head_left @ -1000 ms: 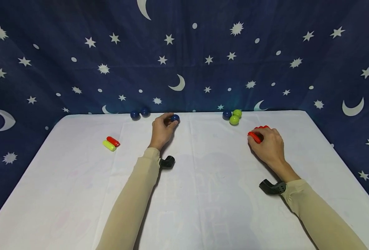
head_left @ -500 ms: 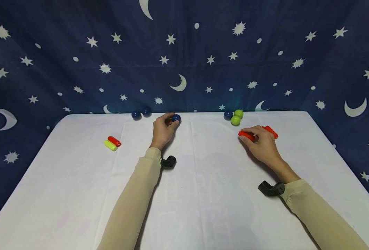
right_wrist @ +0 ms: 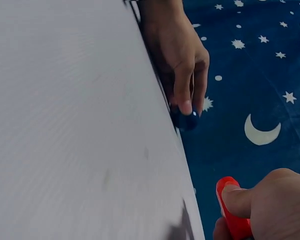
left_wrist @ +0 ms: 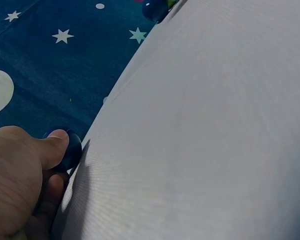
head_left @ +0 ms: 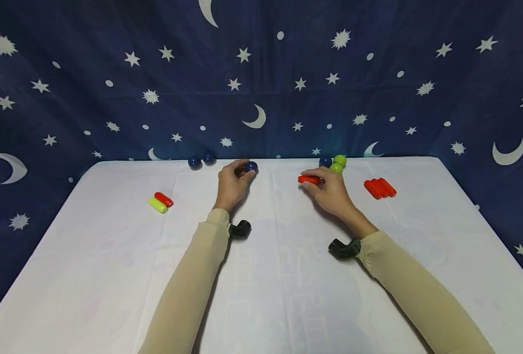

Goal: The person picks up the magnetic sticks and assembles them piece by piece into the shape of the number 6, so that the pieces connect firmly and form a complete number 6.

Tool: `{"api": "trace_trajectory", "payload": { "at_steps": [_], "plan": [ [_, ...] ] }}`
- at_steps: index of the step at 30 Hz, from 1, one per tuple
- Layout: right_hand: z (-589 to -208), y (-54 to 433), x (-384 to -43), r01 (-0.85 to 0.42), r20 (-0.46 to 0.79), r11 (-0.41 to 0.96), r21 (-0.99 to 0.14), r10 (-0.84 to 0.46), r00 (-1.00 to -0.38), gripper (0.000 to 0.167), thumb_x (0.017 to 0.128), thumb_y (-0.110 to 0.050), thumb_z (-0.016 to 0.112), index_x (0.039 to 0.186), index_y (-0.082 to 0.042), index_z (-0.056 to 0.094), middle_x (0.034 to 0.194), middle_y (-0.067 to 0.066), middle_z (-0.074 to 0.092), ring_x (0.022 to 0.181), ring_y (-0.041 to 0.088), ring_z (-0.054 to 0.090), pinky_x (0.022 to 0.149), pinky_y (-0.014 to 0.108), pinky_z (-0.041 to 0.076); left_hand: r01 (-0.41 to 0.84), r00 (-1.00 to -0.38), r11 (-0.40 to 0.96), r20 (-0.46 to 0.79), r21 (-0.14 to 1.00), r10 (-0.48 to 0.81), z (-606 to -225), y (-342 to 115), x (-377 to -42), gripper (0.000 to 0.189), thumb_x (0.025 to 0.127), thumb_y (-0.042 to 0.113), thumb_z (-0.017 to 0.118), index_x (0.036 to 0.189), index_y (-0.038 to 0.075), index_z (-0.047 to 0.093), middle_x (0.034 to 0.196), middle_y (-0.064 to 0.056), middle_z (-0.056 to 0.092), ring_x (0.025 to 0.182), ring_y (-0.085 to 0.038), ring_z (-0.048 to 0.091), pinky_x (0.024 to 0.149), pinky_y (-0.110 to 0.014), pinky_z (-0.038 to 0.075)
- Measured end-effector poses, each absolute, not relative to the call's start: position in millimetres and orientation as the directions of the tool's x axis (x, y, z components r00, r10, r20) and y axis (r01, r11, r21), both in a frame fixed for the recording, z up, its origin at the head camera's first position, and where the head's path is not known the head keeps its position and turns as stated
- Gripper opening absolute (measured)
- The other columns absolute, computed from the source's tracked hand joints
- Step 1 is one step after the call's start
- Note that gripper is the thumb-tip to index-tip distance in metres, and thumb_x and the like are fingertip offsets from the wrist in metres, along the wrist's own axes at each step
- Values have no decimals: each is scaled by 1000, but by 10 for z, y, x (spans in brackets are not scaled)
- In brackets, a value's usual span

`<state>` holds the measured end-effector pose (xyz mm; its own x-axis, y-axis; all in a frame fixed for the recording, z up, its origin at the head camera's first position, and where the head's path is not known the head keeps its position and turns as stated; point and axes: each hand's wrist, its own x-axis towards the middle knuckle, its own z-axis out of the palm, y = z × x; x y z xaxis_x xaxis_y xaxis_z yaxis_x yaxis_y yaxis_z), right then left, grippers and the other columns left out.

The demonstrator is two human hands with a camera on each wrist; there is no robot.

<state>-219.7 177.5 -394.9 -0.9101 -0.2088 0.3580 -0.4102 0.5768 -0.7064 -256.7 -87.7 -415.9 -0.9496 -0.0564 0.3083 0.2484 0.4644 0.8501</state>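
Note:
Near the table's back edge my left hand (head_left: 232,184) pinches a dark blue ball (head_left: 250,166) between thumb and fingers; the left wrist view shows the thumb pressed on the ball (left_wrist: 73,150). To its right, my right hand (head_left: 332,193) grips a short red cylinder (head_left: 309,180), thumb along its side in the right wrist view. Behind that hand a blue ball (head_left: 325,161) and two green balls (head_left: 340,160) sit together, partly covered by the fingers. Several red cylinders (head_left: 380,188) lie side by side farther right.
Two more blue balls (head_left: 194,162) rest at the back edge, left of my left hand. A red cylinder (head_left: 163,199) and a yellow-green one (head_left: 158,205) lie together on the left of the white-covered table (head_left: 261,285). A dark star-patterned cloth (head_left: 288,64) hangs behind.
My right hand has lifted a red cylinder away from the others and carried it left, uncovering the rest of the red group. My left hand stays in place on its blue ball.

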Motion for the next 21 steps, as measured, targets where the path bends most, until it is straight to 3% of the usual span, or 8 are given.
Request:
{"api": "trace_trajectory", "payload": {
  "at_steps": [10,21],
  "plan": [
    [-4039,1285,-2551,-345,307,505,-791,-160,-938,28,93,-2,73,120,1,72,122,20,67,114,33,61,97,45,48,241,-953,465,298,852,-53,-4138,-879,-2555,34,94,7,73,127,-3,67,115,-19,70,100,-29,68,91,-36,53],
    [-4069,986,-2828,-320,232,551,-771,-226,-946,25,96,-5,70,121,-2,73,128,19,65,127,33,55,107,43,42,249,-949,482,310,840,-50,-4159,-886,-2576,34,95,9,73,126,-2,69,117,-17,71,99,-27,68,88,-37,53]
  ]
}}
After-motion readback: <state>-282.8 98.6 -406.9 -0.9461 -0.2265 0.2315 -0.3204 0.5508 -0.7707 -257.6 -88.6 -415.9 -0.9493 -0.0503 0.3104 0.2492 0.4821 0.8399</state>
